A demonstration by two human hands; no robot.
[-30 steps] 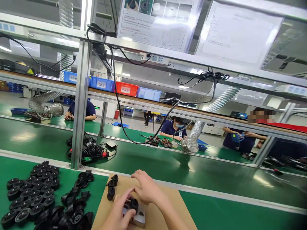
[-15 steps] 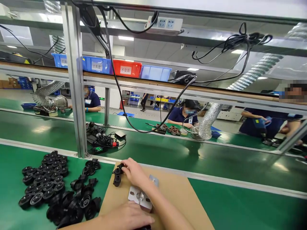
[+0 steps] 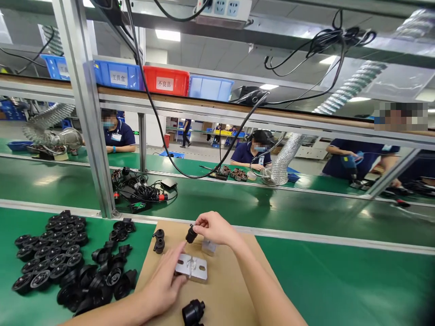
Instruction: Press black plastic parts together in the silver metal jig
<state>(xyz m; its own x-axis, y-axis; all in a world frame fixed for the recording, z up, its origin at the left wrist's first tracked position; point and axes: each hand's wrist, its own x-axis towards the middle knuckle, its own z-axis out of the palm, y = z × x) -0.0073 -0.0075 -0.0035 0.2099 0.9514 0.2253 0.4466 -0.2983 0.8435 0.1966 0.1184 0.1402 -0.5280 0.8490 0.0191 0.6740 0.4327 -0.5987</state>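
Note:
My right hand (image 3: 214,227) pinches a small black plastic fitting (image 3: 191,234) with a short side spout, held above the cardboard sheet. My left hand (image 3: 166,278) lies at the left end of a silver metal block (image 3: 192,268), fingers stretched out and thumb apart, touching its edge. The block has a round recess in its middle and a slot at each side. A smaller metal block (image 3: 208,247) sits behind it, partly under my right hand. Two similar black fittings (image 3: 159,241) stand at the sheet's back left corner. Nearer me lies a larger black part (image 3: 193,312), cut off by the frame.
Many round black plastic parts (image 3: 57,260) cover the green bench on the left. Brown cardboard (image 3: 234,294) lies under the blocks. A metal post (image 3: 86,113) rises at the back left, near tangled cables (image 3: 146,194). A black cable (image 3: 176,170) hangs ahead. Co-workers sit across the line.
My right hand has lifted one small fitting from the back left group and carried it right. My left hand has moved up to the metal block, uncovering the larger black part. The view has shifted.

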